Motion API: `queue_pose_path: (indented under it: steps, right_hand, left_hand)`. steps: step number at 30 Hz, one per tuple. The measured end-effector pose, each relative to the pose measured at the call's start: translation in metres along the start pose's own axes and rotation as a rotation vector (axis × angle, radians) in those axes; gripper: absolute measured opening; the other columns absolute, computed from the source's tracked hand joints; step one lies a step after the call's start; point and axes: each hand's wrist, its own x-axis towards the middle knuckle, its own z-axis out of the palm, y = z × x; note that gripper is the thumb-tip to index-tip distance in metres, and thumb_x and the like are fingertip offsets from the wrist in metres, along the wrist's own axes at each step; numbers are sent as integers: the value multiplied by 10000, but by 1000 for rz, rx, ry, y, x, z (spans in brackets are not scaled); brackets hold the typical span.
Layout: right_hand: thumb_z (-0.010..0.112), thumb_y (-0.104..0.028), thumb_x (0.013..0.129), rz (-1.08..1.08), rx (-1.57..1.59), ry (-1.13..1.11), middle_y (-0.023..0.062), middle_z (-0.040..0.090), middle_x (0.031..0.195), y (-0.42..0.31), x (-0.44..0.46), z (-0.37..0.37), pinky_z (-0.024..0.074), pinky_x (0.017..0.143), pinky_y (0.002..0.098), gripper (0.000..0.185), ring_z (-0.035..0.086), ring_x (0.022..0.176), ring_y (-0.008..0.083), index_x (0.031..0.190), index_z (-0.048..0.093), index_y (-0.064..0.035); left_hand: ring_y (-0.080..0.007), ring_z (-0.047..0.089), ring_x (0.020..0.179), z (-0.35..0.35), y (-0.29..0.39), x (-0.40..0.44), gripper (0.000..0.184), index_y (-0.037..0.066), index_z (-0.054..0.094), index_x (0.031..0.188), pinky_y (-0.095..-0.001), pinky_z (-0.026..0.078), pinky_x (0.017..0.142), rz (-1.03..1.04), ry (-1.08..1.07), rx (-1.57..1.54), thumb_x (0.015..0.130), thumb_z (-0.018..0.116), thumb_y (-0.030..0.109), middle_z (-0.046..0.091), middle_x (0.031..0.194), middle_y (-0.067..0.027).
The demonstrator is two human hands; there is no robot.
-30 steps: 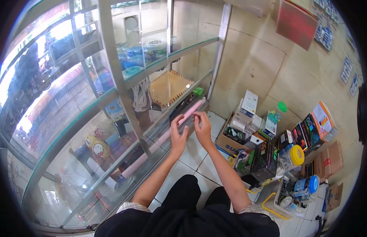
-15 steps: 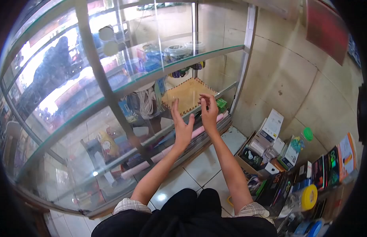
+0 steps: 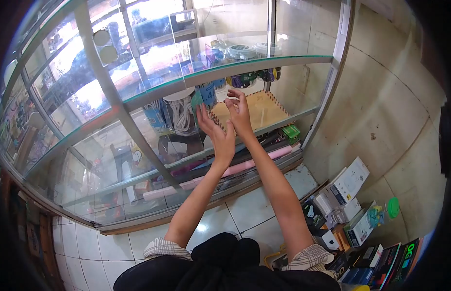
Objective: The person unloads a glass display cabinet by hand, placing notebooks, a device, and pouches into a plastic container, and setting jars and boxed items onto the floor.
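My left hand [image 3: 217, 137] is raised before the glass display case [image 3: 225, 71], fingers stretched and apart, nothing in it. Just right of it, near the left thumb, my right hand [image 3: 239, 114] has its fingers apart and slightly bent, holding nothing. Behind my hands, inside the case, lie a brown envelope with a striped edge [image 3: 264, 110] and a bundle of white cable [image 3: 183, 116] in a tub. A long pink roll [image 3: 247, 166] lies along the bottom shelf, partly hidden by my forearms.
A small green box [image 3: 290, 132] sits at the bottom shelf's right end. Lidded tubs [image 3: 241, 51] stand on the shelf above. On the floor at the right are white boxes [image 3: 350, 179], a green-lidded jar [image 3: 393, 207] and black boxes [image 3: 408, 254]. A tiled wall [image 3: 376, 121] rises behind them.
The view has swung left along the case. Both hands have come up from near the pink roll to in front of the envelope and cable, and their fingers are more spread.
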Motion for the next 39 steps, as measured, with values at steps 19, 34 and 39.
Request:
queue_pose_path:
  steps: [19,34,39]
  right_hand:
    - [576,-398,832,342,224,-419,100,426,1255,19,-2,40,357,903,315,621,417,1119,211,1315,353,-76]
    - [530,-290,881,237,115,-106,97,460,1191,-7,-19,-13,392,859,294,489,477,1016,163,1269,379,-32]
    - [540,-339,871,192,-39,25,118,437,1191,-18,-22,-44,372,894,318,472,459,1049,201,1193,410,-20]
  left_hand:
    - [-367,-107,1326,-7,-23,6,780,-4,-28,1378,-498,-47,1049,-150,331,258,821,499,137,-112,1416,-255]
    - [-371,-48,1326,11,2,-17,738,1,7,1381,-479,-12,1054,-134,111,129,845,485,171,-36,1417,-252]
    - [-377,82,1292,17,3,-15,646,-20,147,1344,-478,55,1043,-132,34,55,844,497,190,130,1370,-246]
